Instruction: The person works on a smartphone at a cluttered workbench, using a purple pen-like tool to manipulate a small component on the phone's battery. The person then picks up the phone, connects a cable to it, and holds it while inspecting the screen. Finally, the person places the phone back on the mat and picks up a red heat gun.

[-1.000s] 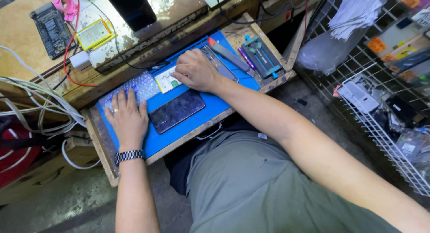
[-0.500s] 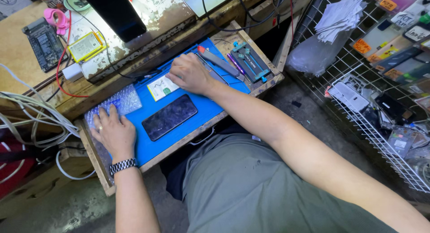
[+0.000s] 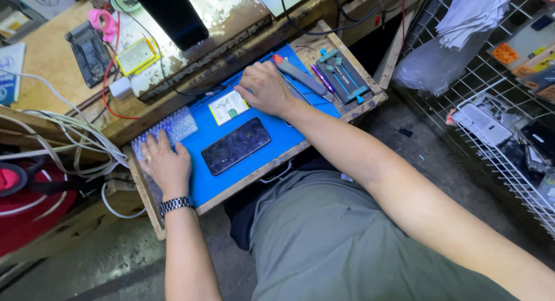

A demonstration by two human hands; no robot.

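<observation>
Two hands flank the phone (image 3: 236, 145): left hand (image 3: 166, 163) flat on bubble wrap (image 3: 173, 126), right hand (image 3: 265, 90) loosely curled, both grasping nothing.

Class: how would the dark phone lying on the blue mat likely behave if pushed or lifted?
The phone looks flat and rigid, so it would probably slide, not roll. Its glossy face suggests a slippery, fragile surface. The blue mat may slow sliding.
</observation>
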